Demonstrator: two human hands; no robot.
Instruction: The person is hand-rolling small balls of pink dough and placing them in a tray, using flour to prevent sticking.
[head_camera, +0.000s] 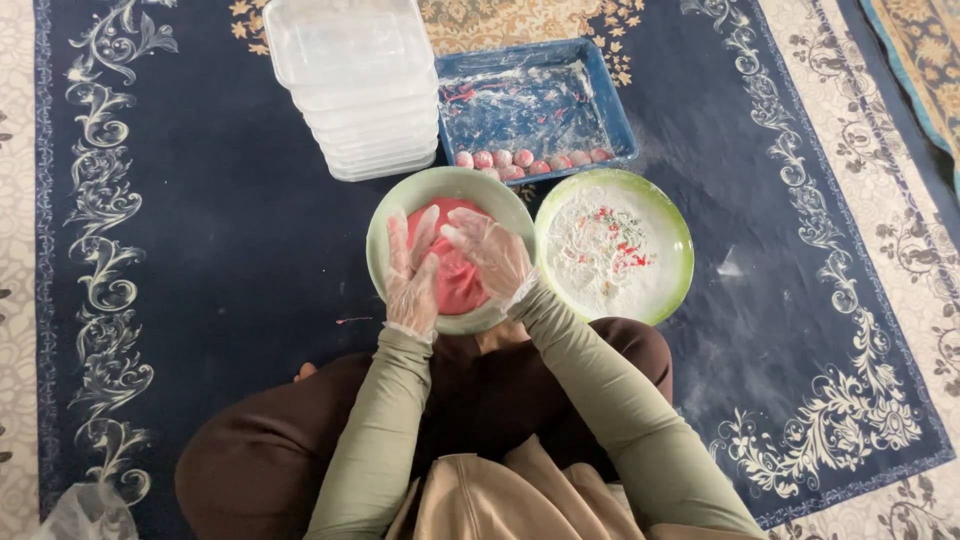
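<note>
My left hand (413, 272) and my right hand (490, 252), both in thin clear plastic gloves, hover over a pale green bowl (440, 185) holding a mass of red dough (458, 285). The fingers of both hands are spread, palms facing each other just above the dough. I cannot tell whether a small piece sits between the palms. To the right stands a green-rimmed plate (672, 215) of white flour flecked with red. Behind it, a blue tray (615, 110) dusted with flour holds a row of several small pink balls (525, 160) along its near edge.
A stack of clear plastic lidded containers (350, 85) stands at the back left of the bowl. Everything rests on a dark blue patterned rug (210, 230) dusted with flour on the right. My crossed legs in brown fabric (270, 450) fill the near side. A clear plastic bag (85, 515) lies at bottom left.
</note>
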